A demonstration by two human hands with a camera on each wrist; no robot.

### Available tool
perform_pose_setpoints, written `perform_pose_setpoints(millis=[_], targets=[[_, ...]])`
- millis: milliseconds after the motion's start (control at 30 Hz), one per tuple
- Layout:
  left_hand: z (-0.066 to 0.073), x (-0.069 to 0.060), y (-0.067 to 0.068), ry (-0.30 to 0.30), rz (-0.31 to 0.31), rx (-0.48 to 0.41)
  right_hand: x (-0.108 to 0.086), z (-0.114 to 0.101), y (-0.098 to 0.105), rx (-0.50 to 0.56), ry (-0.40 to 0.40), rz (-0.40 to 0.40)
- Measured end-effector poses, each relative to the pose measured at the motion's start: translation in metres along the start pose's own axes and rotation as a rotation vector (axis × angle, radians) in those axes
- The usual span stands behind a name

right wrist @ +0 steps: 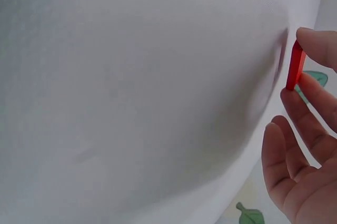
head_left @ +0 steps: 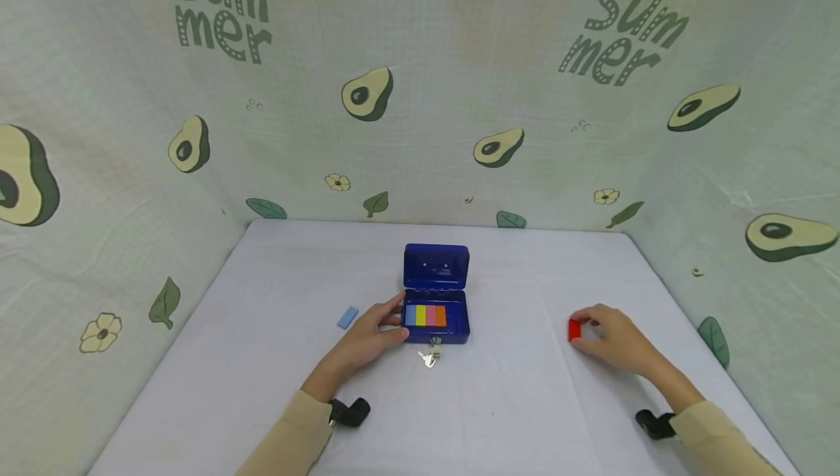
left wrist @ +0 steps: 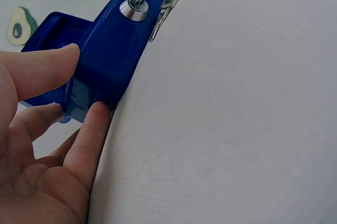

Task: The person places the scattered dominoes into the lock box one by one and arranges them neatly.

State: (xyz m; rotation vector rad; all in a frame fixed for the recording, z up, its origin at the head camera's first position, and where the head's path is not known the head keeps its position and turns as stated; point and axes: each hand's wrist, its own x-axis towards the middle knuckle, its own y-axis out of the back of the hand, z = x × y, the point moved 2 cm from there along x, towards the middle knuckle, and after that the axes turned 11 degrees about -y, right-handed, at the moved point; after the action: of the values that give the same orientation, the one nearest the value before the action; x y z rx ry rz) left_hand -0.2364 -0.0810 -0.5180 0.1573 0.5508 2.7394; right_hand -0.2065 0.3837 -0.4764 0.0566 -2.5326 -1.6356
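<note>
A dark blue cash box (head_left: 458,319) stands with its lid (head_left: 436,267) raised at the back. Several coloured blocks (head_left: 430,315) lie side by side inside: blue, yellow, pink and orange. My left hand (head_left: 367,334) rests against the box's left side, thumb near the front corner and fingers along the side wall. Keys (left wrist: 167,3) hang from the lock (left wrist: 134,9) on the front. Far to the right, my right hand (head_left: 613,337) pinches a small flat red block (right wrist: 296,66) between thumb and fingertips, held above the cloth.
A light blue block (head_left: 348,317) lies on the white-covered table (head_left: 512,403), left of the box and close to my left hand. Patterned cloth (head_left: 420,97) with avocado prints rises behind the table and along both sides.
</note>
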Motion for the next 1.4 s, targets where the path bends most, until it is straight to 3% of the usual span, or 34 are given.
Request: perform_pose_setpoints(millis=[467,1400], targets=[[0.002,-0.001,0.0,0.002,-0.001,-0.005,0.009,-0.042,0.007,0.048,0.059,-0.017],[0.001,-0.001,0.001,-0.005,-0.006,0.003,0.042,-0.112,-0.003,0.079,0.095,-0.089]])
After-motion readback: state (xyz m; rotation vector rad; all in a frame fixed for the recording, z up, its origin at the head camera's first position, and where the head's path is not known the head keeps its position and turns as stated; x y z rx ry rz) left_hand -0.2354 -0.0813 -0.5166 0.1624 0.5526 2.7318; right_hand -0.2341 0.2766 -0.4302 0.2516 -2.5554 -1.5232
